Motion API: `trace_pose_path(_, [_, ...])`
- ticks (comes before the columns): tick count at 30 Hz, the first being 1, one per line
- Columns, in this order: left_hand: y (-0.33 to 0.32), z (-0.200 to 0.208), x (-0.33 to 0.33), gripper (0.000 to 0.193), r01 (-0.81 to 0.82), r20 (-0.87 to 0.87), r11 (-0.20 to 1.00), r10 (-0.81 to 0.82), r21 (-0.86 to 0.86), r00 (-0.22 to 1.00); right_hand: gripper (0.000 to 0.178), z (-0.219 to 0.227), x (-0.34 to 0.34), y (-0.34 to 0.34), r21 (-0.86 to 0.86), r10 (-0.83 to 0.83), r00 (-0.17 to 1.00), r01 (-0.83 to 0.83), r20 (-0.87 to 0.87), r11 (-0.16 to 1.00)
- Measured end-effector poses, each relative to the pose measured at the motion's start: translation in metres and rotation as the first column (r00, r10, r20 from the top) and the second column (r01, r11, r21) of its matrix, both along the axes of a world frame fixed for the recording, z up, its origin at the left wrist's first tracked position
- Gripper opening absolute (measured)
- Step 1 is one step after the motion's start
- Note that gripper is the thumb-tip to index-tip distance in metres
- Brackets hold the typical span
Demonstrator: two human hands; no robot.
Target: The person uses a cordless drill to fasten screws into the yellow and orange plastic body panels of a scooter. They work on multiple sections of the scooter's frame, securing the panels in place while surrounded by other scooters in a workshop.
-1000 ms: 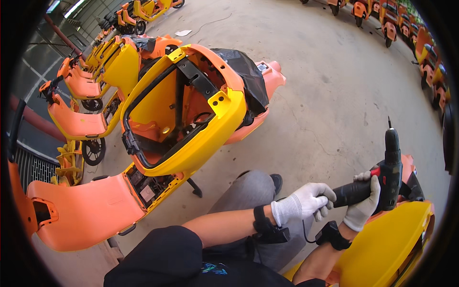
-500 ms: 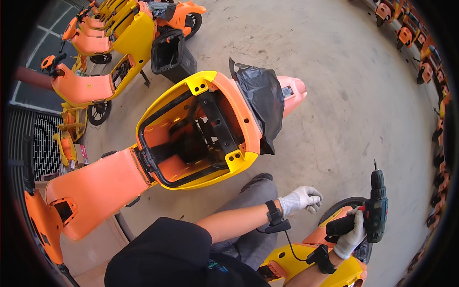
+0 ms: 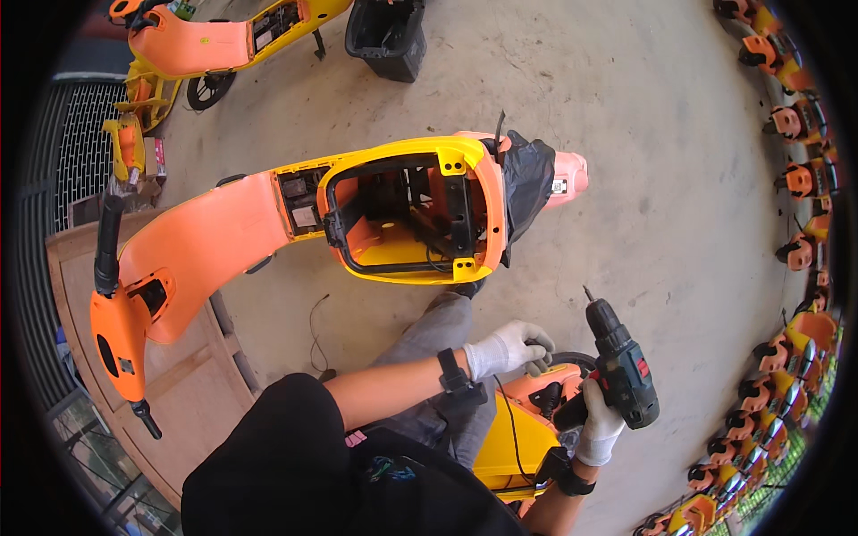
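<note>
My right hand (image 3: 597, 427), in a white glove, grips the handle of a black and red cordless drill (image 3: 623, 368) whose bit points up and to the left. My left hand (image 3: 506, 348), also gloved and with a black strap at the wrist, rests with loosely curled fingers on the orange and yellow scooter part (image 3: 506, 445) beside my grey-trousered leg. It holds nothing. In front of me lies a yellow and orange scooter body (image 3: 393, 154) on its side, its seat compartment open and empty. A black cover (image 3: 529, 179) hangs over its tail.
The scooter's black handlebar grip (image 3: 107, 241) juts out at the left above a wooden pallet (image 3: 179, 393). A black bin (image 3: 389, 36) and another scooter (image 3: 223, 40) stand at the far top. More orange scooters (image 3: 795, 179) line the right edge of the concrete floor.
My left hand has let go of the drill and dropped onto the scooter part. The drill stays in my right hand alone. The view has swung so the open scooter body lies across the middle.
</note>
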State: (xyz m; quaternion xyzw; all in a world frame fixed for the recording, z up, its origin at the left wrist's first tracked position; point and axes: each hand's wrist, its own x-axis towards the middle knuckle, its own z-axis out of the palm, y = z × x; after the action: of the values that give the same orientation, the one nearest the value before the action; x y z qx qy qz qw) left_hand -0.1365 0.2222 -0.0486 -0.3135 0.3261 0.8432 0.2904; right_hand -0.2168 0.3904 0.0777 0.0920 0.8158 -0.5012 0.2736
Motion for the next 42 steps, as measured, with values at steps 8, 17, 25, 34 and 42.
trace_pose_path(8, [-0.074, 0.098, 0.005, 0.015, -0.214, -0.026, 0.972, 0.212, -0.1, 0.977, 0.022, 0.09, -0.033, -0.026, 0.074, 0.512, 0.851, -0.506, -0.122, 0.859])
trace_pose_path(17, [-0.084, 0.17, 0.007, 0.019, -0.541, -0.182, 0.771, 0.511, -0.337, 0.84, 0.009, 0.139, -0.102, -0.074, -0.216, 0.756, 0.646, -0.727, 0.103, 0.651])
trace_pose_path(25, [-0.07, 0.212, 0.004, 0.018, -0.672, -0.22, 0.631, 0.644, -0.389, 0.732, 0.02, 0.138, -0.158, -0.066, -0.239, 0.946, 0.315, -0.915, 0.079, 0.325])
trace_pose_path(34, [-0.062, 0.156, 0.02, 0.014, -0.853, -0.095, 0.429, 0.875, -0.298, 0.474, 0.015, 0.091, -0.172, -0.077, -0.096, 0.927, 0.24, -0.971, -0.29, 0.221])
trace_pose_path(42, [-0.08, 0.144, 0.029, 0.018, -0.816, -0.061, 0.487, 0.847, -0.31, 0.529, 0.03, -0.013, -0.149, -0.128, -0.018, 0.926, 0.239, -0.969, -0.293, 0.244])
